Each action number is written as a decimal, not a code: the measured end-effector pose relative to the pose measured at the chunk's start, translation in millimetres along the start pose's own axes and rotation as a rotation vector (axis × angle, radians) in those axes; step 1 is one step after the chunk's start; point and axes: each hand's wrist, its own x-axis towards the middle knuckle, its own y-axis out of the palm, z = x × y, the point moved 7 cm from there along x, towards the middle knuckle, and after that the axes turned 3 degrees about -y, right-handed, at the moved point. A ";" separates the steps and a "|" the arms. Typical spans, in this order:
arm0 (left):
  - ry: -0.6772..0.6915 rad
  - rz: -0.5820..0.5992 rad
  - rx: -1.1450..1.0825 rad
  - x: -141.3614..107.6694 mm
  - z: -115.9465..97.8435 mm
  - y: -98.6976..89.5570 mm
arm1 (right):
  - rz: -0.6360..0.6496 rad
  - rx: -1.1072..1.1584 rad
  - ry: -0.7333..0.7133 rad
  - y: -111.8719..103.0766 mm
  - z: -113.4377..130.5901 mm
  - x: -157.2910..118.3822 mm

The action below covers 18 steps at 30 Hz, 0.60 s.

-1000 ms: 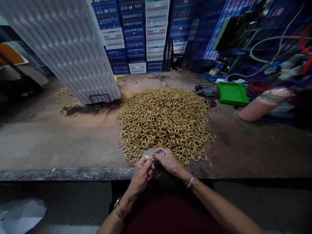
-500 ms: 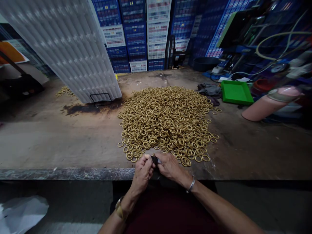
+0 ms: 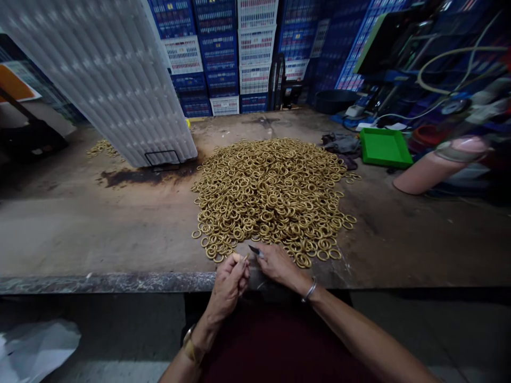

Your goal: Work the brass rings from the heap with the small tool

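Note:
Just in front of the pile of brass-coloured rings (image 3: 267, 197), my left hand (image 3: 231, 276) pinches a ring (image 3: 247, 256); only a thin bit of its edge shows past the thumb and fingertip. My right hand (image 3: 277, 264) is closed around a small knife (image 3: 254, 249), its dark pointed blade sticking out to the left. Most of the knife's handle is hidden by the fingers. The blade tip is close to the held ring but apart from it. Both hands are above the near edge of the worktable (image 3: 139, 234).
A tall stack of translucent ribbed sheets (image 3: 115, 80) leans over the table at left, in a black wire holder (image 3: 162, 158). On the right are a green tray (image 3: 386, 148), a dark cloth (image 3: 341, 143) and a pink cylinder (image 3: 435, 167). Blue and white crates (image 3: 257, 45) line the back.
The hands have moved apart. The knife blade, earlier against the left fingertips, now points up and left, clear of them, and the edge of the ring has come into view.

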 end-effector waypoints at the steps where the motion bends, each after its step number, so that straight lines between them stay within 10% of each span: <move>1: -0.011 0.002 -0.052 -2.7 -5.1 -1.9 | -0.013 -0.010 0.012 -0.4 -2.5 0.4; 10: 0.032 -0.198 -0.458 -7.8 -31.2 -68.8 | -0.075 0.027 -0.115 18.1 25.8 -1.6; 18: -0.092 -0.205 -0.598 -7.0 -13.4 -73.7 | -0.005 0.017 -0.094 29.0 34.9 2.7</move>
